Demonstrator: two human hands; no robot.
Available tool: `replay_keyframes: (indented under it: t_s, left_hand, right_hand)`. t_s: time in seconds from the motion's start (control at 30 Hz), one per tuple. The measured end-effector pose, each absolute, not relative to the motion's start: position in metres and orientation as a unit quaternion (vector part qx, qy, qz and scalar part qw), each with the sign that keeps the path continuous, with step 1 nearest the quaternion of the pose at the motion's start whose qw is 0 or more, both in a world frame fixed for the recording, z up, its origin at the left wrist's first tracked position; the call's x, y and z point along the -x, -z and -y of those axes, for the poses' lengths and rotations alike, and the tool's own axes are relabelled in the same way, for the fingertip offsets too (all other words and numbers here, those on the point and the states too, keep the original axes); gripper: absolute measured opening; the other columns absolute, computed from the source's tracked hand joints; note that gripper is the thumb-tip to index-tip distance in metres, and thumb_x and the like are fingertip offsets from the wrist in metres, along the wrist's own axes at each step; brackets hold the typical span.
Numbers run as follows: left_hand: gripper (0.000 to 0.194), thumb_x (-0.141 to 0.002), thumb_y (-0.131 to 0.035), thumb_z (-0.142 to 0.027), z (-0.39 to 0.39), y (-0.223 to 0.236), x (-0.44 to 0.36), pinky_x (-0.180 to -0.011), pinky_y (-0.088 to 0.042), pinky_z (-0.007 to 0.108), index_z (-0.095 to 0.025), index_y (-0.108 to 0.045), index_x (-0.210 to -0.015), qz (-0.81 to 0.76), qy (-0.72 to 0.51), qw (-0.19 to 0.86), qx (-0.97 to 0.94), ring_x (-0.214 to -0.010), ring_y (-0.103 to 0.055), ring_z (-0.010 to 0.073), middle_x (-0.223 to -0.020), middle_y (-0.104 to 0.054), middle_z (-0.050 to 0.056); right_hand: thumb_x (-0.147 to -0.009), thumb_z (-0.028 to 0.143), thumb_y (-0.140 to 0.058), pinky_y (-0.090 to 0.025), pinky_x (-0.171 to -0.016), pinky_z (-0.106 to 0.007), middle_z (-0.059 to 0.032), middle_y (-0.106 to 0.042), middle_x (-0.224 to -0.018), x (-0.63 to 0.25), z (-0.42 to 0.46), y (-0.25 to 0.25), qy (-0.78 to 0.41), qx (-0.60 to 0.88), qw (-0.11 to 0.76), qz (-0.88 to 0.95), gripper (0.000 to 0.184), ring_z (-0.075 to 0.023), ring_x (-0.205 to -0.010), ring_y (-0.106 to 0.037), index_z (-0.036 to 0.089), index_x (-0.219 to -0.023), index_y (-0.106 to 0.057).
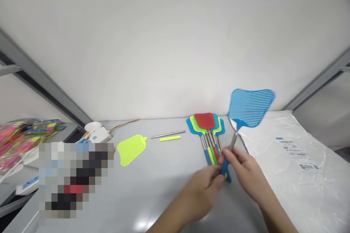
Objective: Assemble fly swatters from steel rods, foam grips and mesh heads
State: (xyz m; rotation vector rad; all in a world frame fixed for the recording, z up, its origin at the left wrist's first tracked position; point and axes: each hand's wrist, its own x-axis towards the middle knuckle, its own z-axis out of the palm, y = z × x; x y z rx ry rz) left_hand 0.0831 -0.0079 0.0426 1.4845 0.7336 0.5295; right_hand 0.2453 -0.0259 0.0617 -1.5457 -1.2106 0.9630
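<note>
I hold a blue fly swatter (250, 107) upright over the table, its mesh head raised near the wall. My left hand (209, 184) grips its blue handle at the bottom. My right hand (246, 171) pinches the metal shaft just above the handle. Behind my hands lies a stack of finished swatters (207, 125), with red, green and blue heads fanned together. Further left on the table are a loose yellow-green swatter head (131, 148), a bare metal rod (167, 135) and a yellow-green handle sleeve (170, 138).
A white plastic bag (287, 153) with a printed label covers the table's right side. At the left are a white device with coloured wires (97, 134) and a heap of bright packaged goods (22, 134). A white wall stands behind the grey table (153, 185).
</note>
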Motion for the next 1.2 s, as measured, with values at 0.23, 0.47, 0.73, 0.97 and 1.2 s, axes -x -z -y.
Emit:
replay_keyframes:
  t_s: [0.23, 0.47, 0.73, 0.97, 1.2]
  left_hand:
    - [0.03, -0.096, -0.04, -0.037, -0.054, -0.053, 0.01, -0.096, -0.04, 0.035, -0.023, -0.06, -0.115, -0.487, -0.294, 0.317, -0.759, -0.112, -0.054, 0.0231, -0.121, -0.061, 0.006]
    - [0.026, -0.094, -0.042, -0.037, -0.083, -0.031, 0.091, -0.094, -0.041, 0.041, -0.021, -0.061, -0.103, -0.544, -0.284, 0.105, -0.782, -0.107, -0.053, 0.0259, -0.11, -0.063, 0.006]
    - [0.022, -0.095, -0.043, -0.03, -0.076, -0.016, 0.083, -0.097, -0.038, 0.043, -0.022, -0.063, -0.102, -0.526, -0.272, 0.057, -0.803, -0.11, -0.047, 0.0253, -0.115, -0.058, 0.006]
    - [0.025, -0.095, -0.044, -0.027, -0.072, -0.011, 0.057, -0.088, -0.041, 0.045, -0.025, -0.059, -0.115, -0.551, -0.204, 0.042, -0.808, -0.113, -0.044, 0.028, -0.124, -0.052, 0.007]
    - [0.021, -0.093, -0.047, -0.023, -0.079, -0.011, 0.038, -0.077, -0.04, 0.042, -0.022, -0.061, -0.108, -0.581, -0.168, 0.013, -0.796, -0.103, -0.044, 0.0292, -0.115, -0.051, 0.011]
  right_hand:
    - [-0.086, 0.049, -0.053, -0.038, -0.059, -0.03, -0.0028, -0.064, -0.064, -0.284, -0.016, -0.04, -0.108, 0.779, 0.339, 0.516, 0.04, -0.023, -0.061, -0.058, 0.021, -0.112, -0.066]
    - [-0.096, 0.038, -0.03, -0.038, -0.06, -0.03, -0.011, -0.071, -0.08, -0.271, -0.039, -0.021, -0.105, 0.792, 0.165, 0.579, 0.041, -0.0247, -0.07, -0.065, 0.017, -0.106, -0.064]
    - [-0.095, 0.04, -0.029, -0.042, -0.068, -0.034, -0.0138, -0.073, -0.093, -0.265, -0.036, -0.008, -0.102, 0.787, 0.114, 0.598, 0.046, -0.0305, -0.083, -0.067, 0.017, -0.12, -0.06]
    - [-0.097, 0.04, -0.025, -0.045, -0.076, -0.035, -0.0099, -0.072, -0.103, -0.274, -0.03, -0.005, -0.1, 0.774, 0.106, 0.617, 0.045, -0.0283, -0.09, -0.067, 0.021, -0.109, -0.064]
    - [-0.096, 0.041, -0.029, -0.044, -0.062, -0.035, -0.0085, -0.072, -0.1, -0.253, -0.036, -0.035, 0.005, 0.763, 0.113, 0.636, 0.041, -0.0278, -0.08, -0.067, 0.023, -0.102, -0.065]
